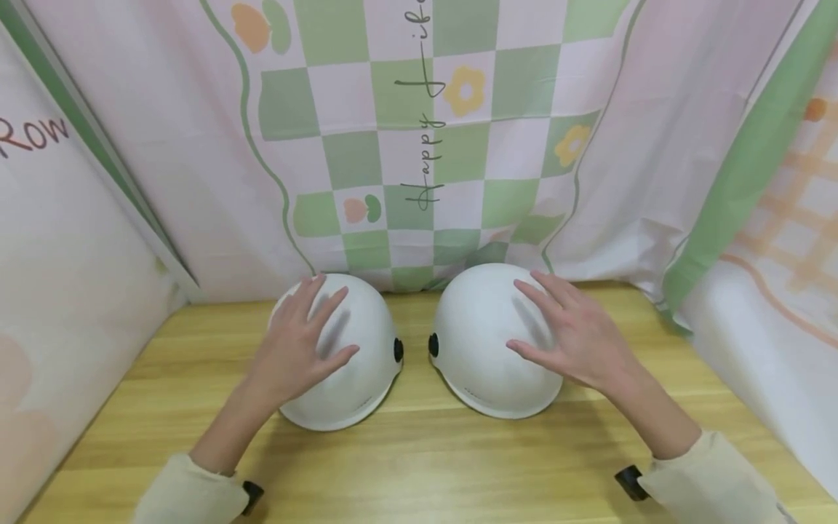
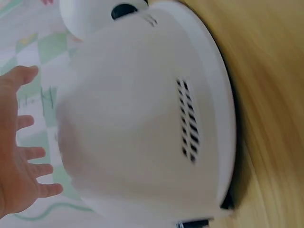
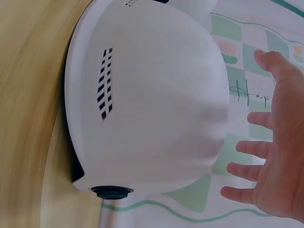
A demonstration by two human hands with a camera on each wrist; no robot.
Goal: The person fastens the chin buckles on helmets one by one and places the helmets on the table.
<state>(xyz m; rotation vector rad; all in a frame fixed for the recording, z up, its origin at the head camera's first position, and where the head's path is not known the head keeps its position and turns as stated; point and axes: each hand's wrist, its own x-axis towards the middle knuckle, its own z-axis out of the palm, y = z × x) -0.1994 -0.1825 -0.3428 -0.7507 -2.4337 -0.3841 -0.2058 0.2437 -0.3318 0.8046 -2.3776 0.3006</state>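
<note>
Two white helmets rest dome-up, side by side, on a wooden table. Over the left helmet (image 1: 356,320) hovers my left hand (image 1: 291,349), its fingers spread and holding nothing. The right helmet (image 1: 481,327) has my right hand (image 1: 583,335) above its outer side, fingers likewise spread. Each wrist view shows a gap between the hand and the dome. A slotted vent (image 2: 188,121) marks the left helmet's side, and a similar vent (image 3: 105,84) the right one's. Black round fittings (image 1: 398,350) sit on the sides facing each other.
The wooden table (image 1: 406,466) runs under both helmets. Behind them hangs a checkered green and white cloth (image 1: 406,160) with lettering. Cloth panels also stand at the left (image 1: 65,240) and right (image 1: 759,349) of the table.
</note>
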